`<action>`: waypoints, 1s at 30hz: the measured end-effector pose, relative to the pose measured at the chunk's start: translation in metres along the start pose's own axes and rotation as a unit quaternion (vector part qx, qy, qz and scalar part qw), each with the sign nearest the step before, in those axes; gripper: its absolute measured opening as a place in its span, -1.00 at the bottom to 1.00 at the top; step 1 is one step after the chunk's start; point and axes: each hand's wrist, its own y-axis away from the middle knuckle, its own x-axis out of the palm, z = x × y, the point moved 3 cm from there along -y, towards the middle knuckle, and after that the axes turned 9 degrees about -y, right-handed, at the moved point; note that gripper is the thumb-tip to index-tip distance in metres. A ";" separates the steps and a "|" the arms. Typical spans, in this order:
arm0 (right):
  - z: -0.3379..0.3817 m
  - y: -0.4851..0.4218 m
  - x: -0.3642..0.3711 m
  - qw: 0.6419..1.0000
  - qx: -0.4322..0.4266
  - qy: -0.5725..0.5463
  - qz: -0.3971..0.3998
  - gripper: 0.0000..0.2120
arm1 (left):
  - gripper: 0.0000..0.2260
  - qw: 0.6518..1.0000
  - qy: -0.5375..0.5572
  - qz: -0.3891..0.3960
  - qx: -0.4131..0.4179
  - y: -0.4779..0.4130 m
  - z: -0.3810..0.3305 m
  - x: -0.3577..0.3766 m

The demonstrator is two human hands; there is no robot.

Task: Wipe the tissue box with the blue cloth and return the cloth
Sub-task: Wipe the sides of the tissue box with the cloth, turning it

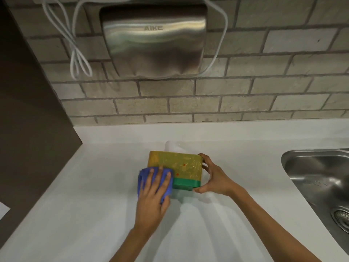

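**A:** What's going on at the left end?

**B:** My left hand (154,188) lies flat with fingers spread, pressing the crumpled blue cloth (149,183) against the near left corner of the tissue box. It isn't closed round the cloth; the palm just pins it there, I'd say so that I can rub it along the face.

**A:** And the box itself?

**B:** It's a rounded rectangular tissue box, mottled yellow on top with a green plastic base (186,168), on the pale white countertop (94,214) near the middle, well short of the steel sink (317,178) on the right.

**A:** Why the other hand?

**B:** My right hand (213,178) clasps the box's right end, fingers at the top far corner, thumb under the green base. I judge that steadies it against the push of the cloth.

**A:** Anything you can't make out?

**B:** Plenty. The cloth hides the box's left corner. A white tissue (171,146) at the back nearly melts into the counter. The far side is out of view, the sink is cut off at the edge, and I see nowhere obvious for the cloth to go back to.
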 end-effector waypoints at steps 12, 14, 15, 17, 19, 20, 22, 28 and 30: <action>-0.001 0.003 0.003 1.000 -0.006 -0.003 -0.010 -0.05 | -0.52 0.984 -0.151 0.096 0.013 -0.054 -0.025 -0.004; -0.001 0.004 0.003 1.000 -0.014 -0.005 -0.014 -0.08 | -0.50 0.986 -0.132 0.090 -0.049 -0.043 -0.013 -0.005; -0.001 0.005 0.004 1.000 -0.019 -0.005 -0.015 -0.09 | -0.49 0.985 -0.116 0.093 -0.088 -0.037 -0.012 -0.007; 0.001 0.006 0.006 1.000 -0.025 0.000 -0.015 -0.09 | -0.49 0.980 -0.099 0.102 -0.138 -0.036 -0.021 -0.006; 0.001 0.006 0.006 0.999 -0.025 -0.001 -0.020 -0.08 | -0.50 0.980 -0.107 0.106 -0.129 -0.046 -0.038 -0.004; 0.001 0.006 0.006 0.999 -0.024 -0.003 -0.024 -0.08 | -0.50 0.981 -0.116 0.108 -0.111 -0.051 -0.047 -0.003; 0.000 0.006 0.005 0.999 -0.022 -0.007 -0.029 -0.07 | -0.50 0.984 -0.115 0.109 -0.076 -0.059 -0.063 0.001; -0.003 0.005 0.004 0.999 -0.025 -0.005 -0.034 -0.10 | -0.49 0.984 -0.152 0.084 0.034 -0.050 -0.050 0.014; -0.004 0.006 0.003 0.999 -0.027 -0.009 -0.045 -0.14 | -0.47 0.986 -0.129 0.073 -0.071 -0.047 -0.023 0.011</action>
